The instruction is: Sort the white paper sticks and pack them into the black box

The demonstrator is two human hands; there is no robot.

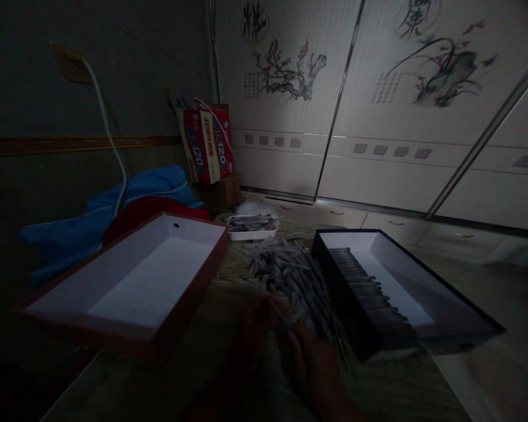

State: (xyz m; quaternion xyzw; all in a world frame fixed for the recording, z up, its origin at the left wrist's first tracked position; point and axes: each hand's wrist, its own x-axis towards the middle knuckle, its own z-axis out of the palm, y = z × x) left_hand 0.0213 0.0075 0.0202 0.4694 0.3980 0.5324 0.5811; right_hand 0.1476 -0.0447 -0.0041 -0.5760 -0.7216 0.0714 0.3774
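Observation:
In the dim head view, my left hand [256,322] and my right hand [311,358] are close together at the table's lower middle. Between them is a thin pale stick-like item [280,312], with the fingers of both hands closed on it. Just beyond lies a loose pile of similar slim grey items [293,272]. To the right, a dark-edged box [426,287] holds a row of such items [367,290] along its left side. On the left is a red-edged box [141,287] with a bare white inside.
A white tray [251,235] with more slim items stands at the table's far edge. Blue cloth [145,187] and a red-and-white carton [207,143] are behind the left box. White sliding doors [281,170] form the background.

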